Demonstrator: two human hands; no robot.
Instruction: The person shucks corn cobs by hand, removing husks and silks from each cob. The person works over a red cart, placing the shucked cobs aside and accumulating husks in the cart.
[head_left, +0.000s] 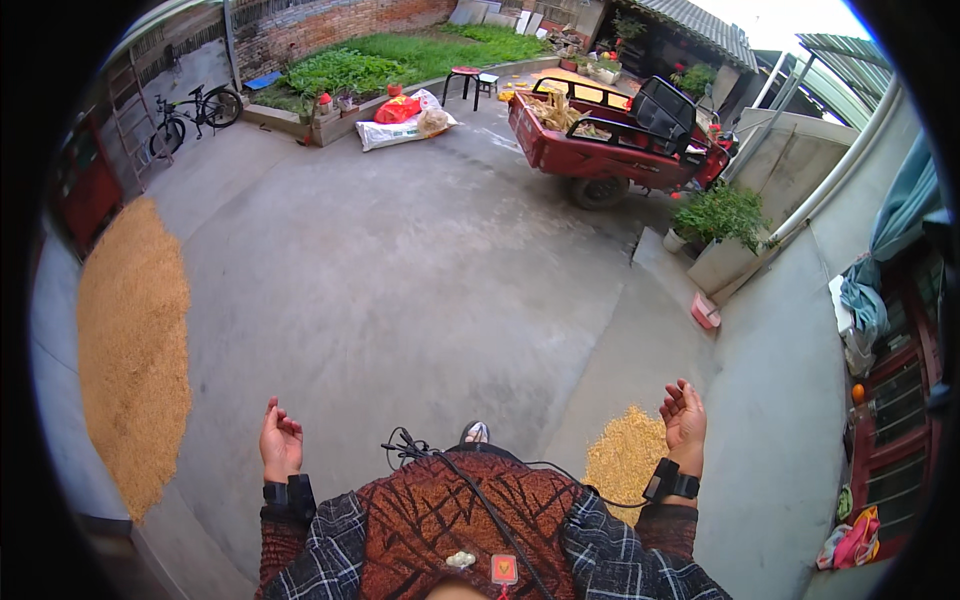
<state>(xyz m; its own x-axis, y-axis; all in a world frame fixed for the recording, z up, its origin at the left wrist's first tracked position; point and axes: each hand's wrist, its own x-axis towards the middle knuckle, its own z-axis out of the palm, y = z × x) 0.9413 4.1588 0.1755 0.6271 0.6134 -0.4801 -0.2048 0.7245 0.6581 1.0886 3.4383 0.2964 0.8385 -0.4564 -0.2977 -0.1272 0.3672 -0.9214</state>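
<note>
My left hand (280, 444) is raised at the lower left, its fingers loosely bent and holding nothing. At the lower right my right hand (684, 420) is also raised, palm turned inward and fingers a little curled around nothing. Each wrist wears a black strapped device, and a thin black cable (487, 502) runs across my patterned top. Beside my right forearm in the view, a small heap of yellow grain (622, 457), apparently corn kernels, lies on the concrete. A much larger spread of grain (135, 352) lies along the left side. One shoe (475, 433) shows below me.
A red cargo tricycle (600, 150) carrying dry husks stands at the upper right on the concrete yard (390, 262). White sacks (405, 129), a stool (465, 73) and a bicycle (196, 116) are farther back. A pink basin (705, 310) and potted plant (720, 214) sit along the right.
</note>
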